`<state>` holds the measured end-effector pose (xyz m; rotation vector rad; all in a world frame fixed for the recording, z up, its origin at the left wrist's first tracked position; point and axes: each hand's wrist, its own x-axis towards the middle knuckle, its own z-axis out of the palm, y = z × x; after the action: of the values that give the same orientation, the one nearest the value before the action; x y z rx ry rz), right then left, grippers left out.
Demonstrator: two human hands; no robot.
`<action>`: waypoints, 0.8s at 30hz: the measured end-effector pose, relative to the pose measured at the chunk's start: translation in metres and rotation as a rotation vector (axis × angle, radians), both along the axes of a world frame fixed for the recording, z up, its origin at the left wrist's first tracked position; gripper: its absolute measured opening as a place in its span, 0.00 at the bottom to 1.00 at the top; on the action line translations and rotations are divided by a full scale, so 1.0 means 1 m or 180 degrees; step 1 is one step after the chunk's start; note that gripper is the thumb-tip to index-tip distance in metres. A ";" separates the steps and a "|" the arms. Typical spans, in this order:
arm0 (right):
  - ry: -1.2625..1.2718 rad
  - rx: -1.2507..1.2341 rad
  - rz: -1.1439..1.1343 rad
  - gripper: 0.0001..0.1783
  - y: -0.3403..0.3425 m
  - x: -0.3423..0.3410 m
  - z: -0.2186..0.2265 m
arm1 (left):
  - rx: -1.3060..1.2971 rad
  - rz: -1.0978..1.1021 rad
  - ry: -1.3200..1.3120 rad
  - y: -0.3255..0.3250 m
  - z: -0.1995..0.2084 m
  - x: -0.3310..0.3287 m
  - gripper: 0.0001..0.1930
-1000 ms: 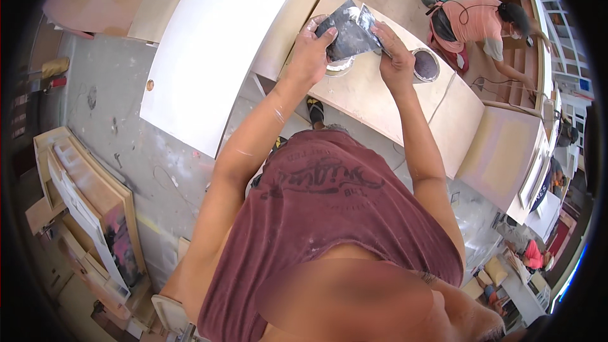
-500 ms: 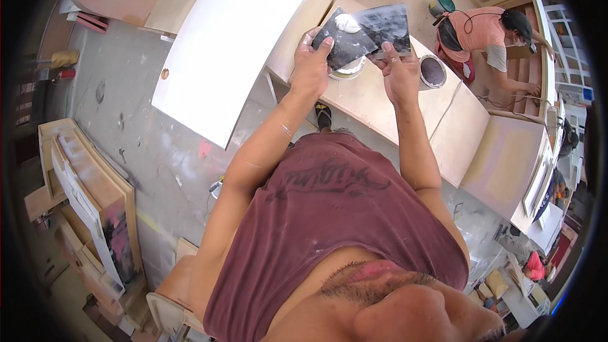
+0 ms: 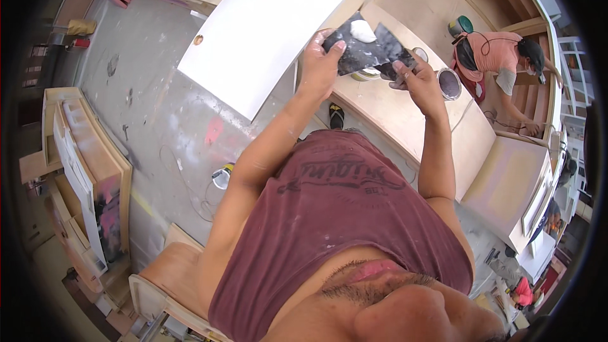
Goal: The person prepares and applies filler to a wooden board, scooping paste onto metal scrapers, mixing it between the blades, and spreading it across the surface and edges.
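The dark blade (image 3: 396, 43) in the right hand (image 3: 421, 85) has swung since half a second ago: then it stood out to the right, and now it tips in toward the other one. I see that right hand pinching it near its lower corner, thumb on top and fingers underneath, above the long pale board (image 3: 386, 100). The left hand (image 3: 320, 66), over the near left edge of the board, clamps a dark square plate (image 3: 349, 56) between thumb and curled fingers. A thick white dab of paste (image 3: 363, 31) sits near the plate's far edge, above the board. Blade and plate overlap from here, though I can't tell whether they touch.

A light-rimmed tub (image 3: 366, 76) stands on the board, partly hidden under the plate; a tin of dark purplish stuff (image 3: 449, 83) stands at the board's right side. Left of the board lies a big white panel (image 3: 266, 31). Beyond the board's right side, a co-worker in a salmon shirt (image 3: 491, 57) bends over, near a green-lidded bucket (image 3: 464, 24).
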<state>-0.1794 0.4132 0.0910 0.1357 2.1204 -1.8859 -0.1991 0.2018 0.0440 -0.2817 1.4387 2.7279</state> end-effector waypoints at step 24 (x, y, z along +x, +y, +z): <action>-0.0334 -0.2065 0.1013 0.22 -0.268 -0.017 -0.002 | -0.0178 0.2245 0.0051 -0.259 0.026 0.166 0.14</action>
<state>-0.1959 0.1455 0.0887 -0.2249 1.2795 -2.1860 -0.0330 -0.0574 0.0699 -0.9323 1.6694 3.2010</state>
